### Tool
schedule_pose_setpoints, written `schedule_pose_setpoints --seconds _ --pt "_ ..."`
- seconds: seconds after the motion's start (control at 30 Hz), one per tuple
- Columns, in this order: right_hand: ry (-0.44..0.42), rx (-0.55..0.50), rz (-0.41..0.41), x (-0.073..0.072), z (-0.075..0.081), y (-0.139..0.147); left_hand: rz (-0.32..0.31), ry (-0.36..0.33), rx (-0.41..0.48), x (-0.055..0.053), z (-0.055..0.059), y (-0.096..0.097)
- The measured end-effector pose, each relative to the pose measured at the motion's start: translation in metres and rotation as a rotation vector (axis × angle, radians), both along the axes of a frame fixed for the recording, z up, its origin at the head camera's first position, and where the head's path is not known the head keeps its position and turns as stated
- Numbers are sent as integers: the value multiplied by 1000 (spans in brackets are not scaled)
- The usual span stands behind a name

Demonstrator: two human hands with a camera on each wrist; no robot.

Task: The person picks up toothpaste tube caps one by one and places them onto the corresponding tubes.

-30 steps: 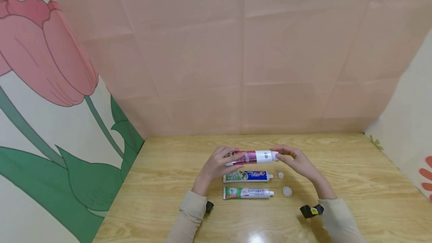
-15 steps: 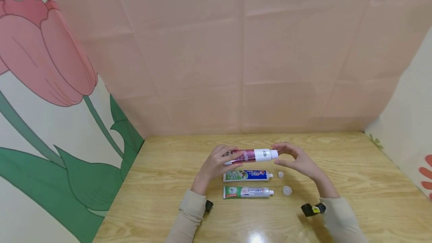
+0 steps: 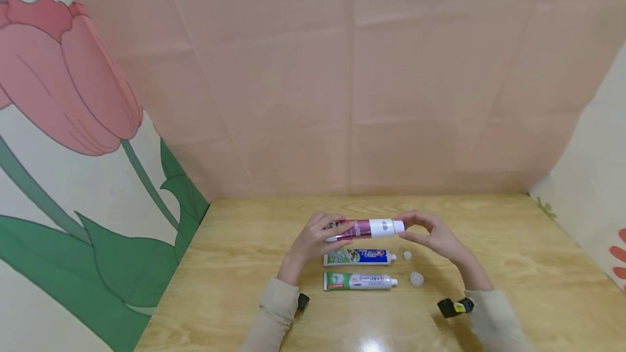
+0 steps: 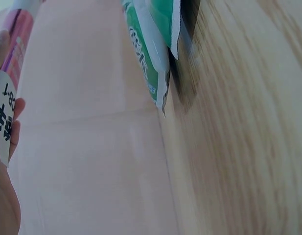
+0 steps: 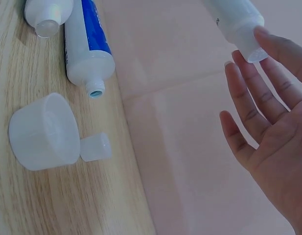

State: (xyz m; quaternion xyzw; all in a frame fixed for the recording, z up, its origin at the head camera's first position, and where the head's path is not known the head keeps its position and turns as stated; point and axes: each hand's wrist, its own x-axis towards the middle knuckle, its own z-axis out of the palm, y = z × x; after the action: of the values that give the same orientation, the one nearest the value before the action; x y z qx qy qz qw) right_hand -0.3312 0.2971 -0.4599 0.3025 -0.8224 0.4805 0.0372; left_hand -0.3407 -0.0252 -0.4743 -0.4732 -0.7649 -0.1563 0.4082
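The head view has the change: the right hand's thumb, a second ago laid across the cap of the raised tube, now sits at its near edge, so more of the white cap shows. The tube is in much the same place, above the table and level, and the left hand grips its tail half. That reads as a fresh purchase on the cap, which is still on, so the uncapping of this tube seems unfinished. Below lie the blue-and-green tube and the green-and-white tube, with a small cap and a larger cap beside their necks.

The left wrist view adds the lettered tail end, with fingers wrapped behind it. It misses the capped end entirely.

The right wrist view settles the grip: a narrow pinch of thumb and fingertips on the cap, the little finger standing apart (how firm the hold is, I cannot tell). It also shows the open nozzle of the blue-and-green tube, too small to judge from the head. Here the two loose caps seem to touch; the head view shows them apart.
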Motion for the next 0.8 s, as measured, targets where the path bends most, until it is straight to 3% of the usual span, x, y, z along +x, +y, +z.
schedule_pose_setpoints --seconds 0.23,0.5,0.8 --pt "9 14 -15 10 13 -5 2 11 8 -2 -3 1" --pt "16 21 -38 -2 -3 0 5 -11 11 0 -2 1" --pt "2 -36 -3 -5 -8 0 5 -10 1 0 -2 1"
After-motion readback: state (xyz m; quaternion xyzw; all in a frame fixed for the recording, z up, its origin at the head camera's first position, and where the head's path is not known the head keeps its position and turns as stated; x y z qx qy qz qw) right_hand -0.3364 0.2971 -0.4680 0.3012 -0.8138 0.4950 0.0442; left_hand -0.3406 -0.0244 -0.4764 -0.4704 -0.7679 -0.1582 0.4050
